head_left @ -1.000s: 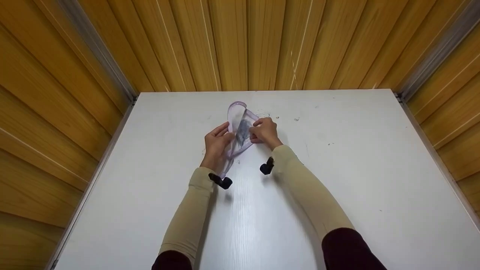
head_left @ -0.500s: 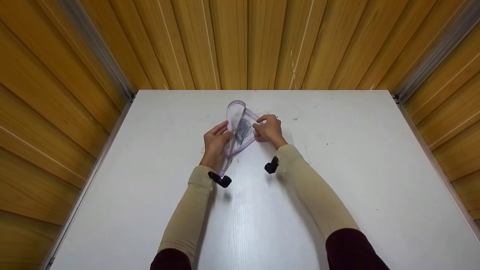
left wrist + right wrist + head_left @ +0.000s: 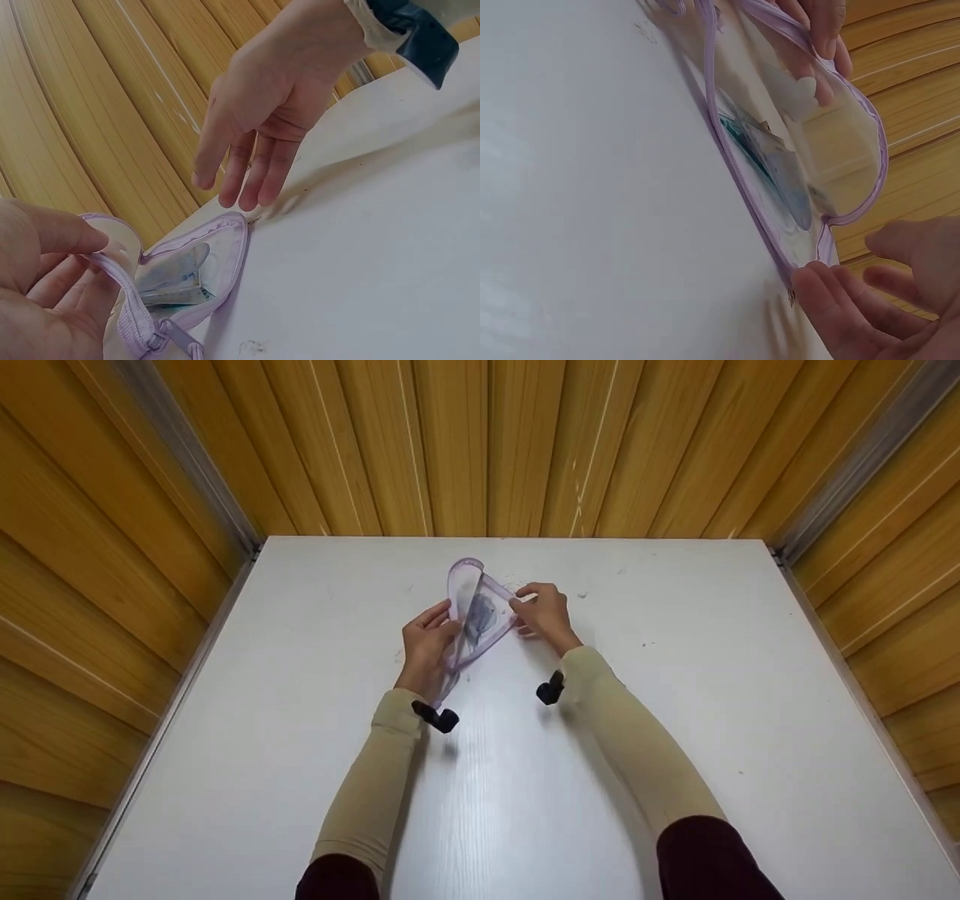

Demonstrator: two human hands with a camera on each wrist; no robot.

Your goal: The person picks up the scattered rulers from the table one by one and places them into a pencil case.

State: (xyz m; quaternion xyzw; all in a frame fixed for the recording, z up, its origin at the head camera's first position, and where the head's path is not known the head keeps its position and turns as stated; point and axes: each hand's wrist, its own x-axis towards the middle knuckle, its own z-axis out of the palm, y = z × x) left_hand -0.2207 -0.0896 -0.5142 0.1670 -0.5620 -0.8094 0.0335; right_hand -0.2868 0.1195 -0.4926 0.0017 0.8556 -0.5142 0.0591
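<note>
A clear zip pouch with lilac trim lies unzipped on the white table, its upper side folded back. My left hand pinches the raised edge between thumb and fingers, as the left wrist view shows at the zip tape. Inside sits a folded bluish-grey piece with a green edge, looking like folded paper or banknotes. My right hand is by the pouch's right corner, fingers loosely bent and holding nothing. In the right wrist view its fingertips are at that corner; whether they touch it I cannot tell.
The white table has small dark marks and scuffs. Wood-patterned panels stand behind it and at both sides. A black wrist camera sticks out from the right sleeve, another from the left.
My right hand has drawn back rightward from inside the pouch to its corner, and its fingers have loosened. The left hand keeps its pinch. The whole head view has shifted slightly.
</note>
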